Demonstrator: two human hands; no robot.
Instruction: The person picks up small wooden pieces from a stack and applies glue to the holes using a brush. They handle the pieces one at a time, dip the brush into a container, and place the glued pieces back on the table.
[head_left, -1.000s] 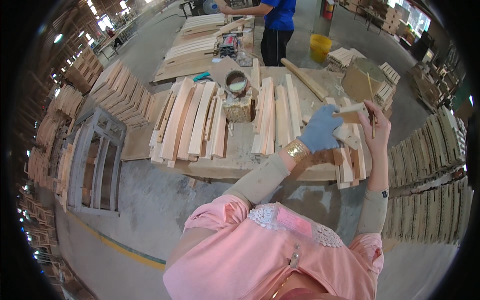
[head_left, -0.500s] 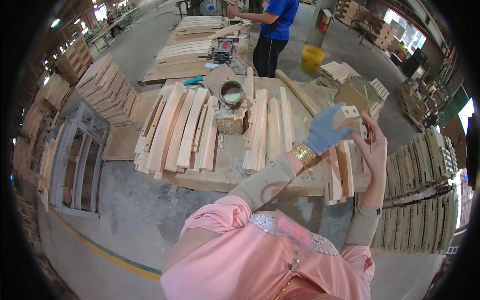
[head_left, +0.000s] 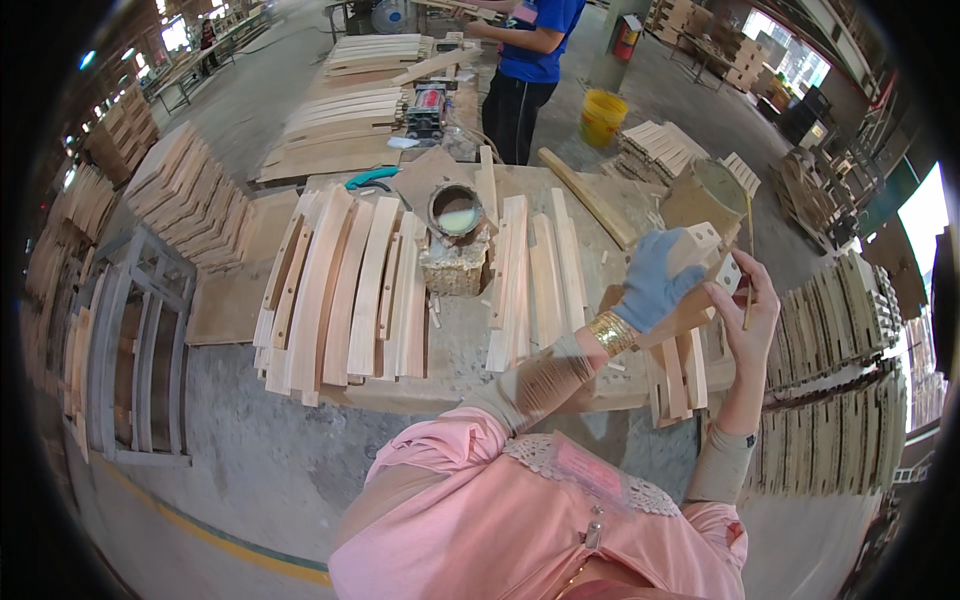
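Note:
My left hand (head_left: pixel 652 285), in a blue glove, is closed around pale wooden pieces (head_left: pixel 702 237) with round holes in their end faces. Close beside it, my bare right hand (head_left: pixel 742 308) pinches a thin stick (head_left: pixel 750 240) that points upward. Its fingertips are at the drilled end of one piece (head_left: pixel 729 272). Whether the stick touches a hole is too small to tell. Below the hands, several wooden slats (head_left: pixel 690 365) lie over the table's front edge. Further left is a group of straight slats (head_left: pixel 515 290), and beyond that a row of curved slats (head_left: pixel 335 290).
A round pot of whitish liquid (head_left: pixel 458 218) stands on a block (head_left: pixel 455 272) on the worktable (head_left: pixel 600 385). A large drum-shaped container (head_left: pixel 700 195) is behind my hands. Stacked slats (head_left: pixel 825 420) rise at right. A co-worker in blue (head_left: pixel 535 60) stands beyond, near a yellow bucket (head_left: pixel 603 118).
The view has shifted slightly. My left hand has tilted the wooden pieces, showing more of their length. My right hand stays beside their ends with the stick.

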